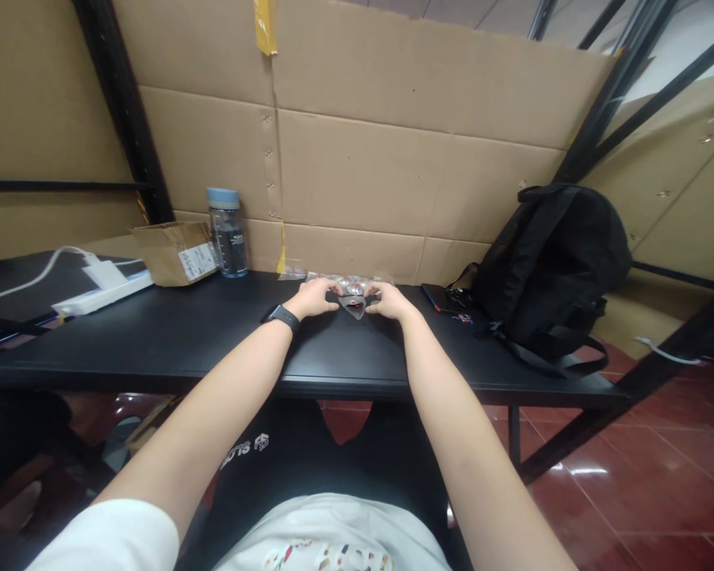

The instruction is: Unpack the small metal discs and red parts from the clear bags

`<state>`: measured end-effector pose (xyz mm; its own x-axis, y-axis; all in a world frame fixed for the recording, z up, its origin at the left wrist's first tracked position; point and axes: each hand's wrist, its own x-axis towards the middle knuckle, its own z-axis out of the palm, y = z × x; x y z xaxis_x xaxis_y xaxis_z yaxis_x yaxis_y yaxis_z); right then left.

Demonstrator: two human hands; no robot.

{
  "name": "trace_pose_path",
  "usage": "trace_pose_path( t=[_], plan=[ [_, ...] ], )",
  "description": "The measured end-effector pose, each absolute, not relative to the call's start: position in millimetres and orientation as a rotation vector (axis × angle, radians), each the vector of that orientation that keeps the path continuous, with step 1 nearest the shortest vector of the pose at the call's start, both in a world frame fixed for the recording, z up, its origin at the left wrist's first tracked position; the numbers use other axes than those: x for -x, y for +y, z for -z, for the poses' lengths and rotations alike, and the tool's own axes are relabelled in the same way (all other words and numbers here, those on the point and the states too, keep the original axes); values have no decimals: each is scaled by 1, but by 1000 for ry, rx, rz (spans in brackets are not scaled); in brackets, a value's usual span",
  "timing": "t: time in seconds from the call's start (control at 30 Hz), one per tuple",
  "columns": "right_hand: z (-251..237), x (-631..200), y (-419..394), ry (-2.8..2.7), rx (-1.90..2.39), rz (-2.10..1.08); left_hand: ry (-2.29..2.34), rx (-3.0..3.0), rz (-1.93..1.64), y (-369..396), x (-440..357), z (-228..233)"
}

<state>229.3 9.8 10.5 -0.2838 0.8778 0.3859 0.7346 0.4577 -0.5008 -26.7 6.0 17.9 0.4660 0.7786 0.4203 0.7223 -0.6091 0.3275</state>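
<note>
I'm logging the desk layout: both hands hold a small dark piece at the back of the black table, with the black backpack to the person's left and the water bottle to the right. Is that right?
Not quite: the sides are swapped. The head view shows the black backpack to the person's right and the water bottle to the left. The rest holds: left hand and right hand hold a small dark piece at the back of the black table.

Head view, facing forward-down, black table [155, 341] near

Black surface [155, 341] bearing a black backpack [547, 262], blue-capped clear bottle [227, 232], brown cardboard box [175, 252] and white power strip [104, 289] beside the bottle.
</note>
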Motion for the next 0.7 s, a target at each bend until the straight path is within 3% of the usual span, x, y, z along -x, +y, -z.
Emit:
trace_pose_path(
  t=[0.43, 0.7],
  plan=[
    [-16, -226, 5, -2034, 1488, -390, 1449, -2503, -808, 9, 19, -14],
    [-8, -211, 9, -2017, 1367, -24, 1764, -2452, -751, 10, 15, -8]
  ],
)
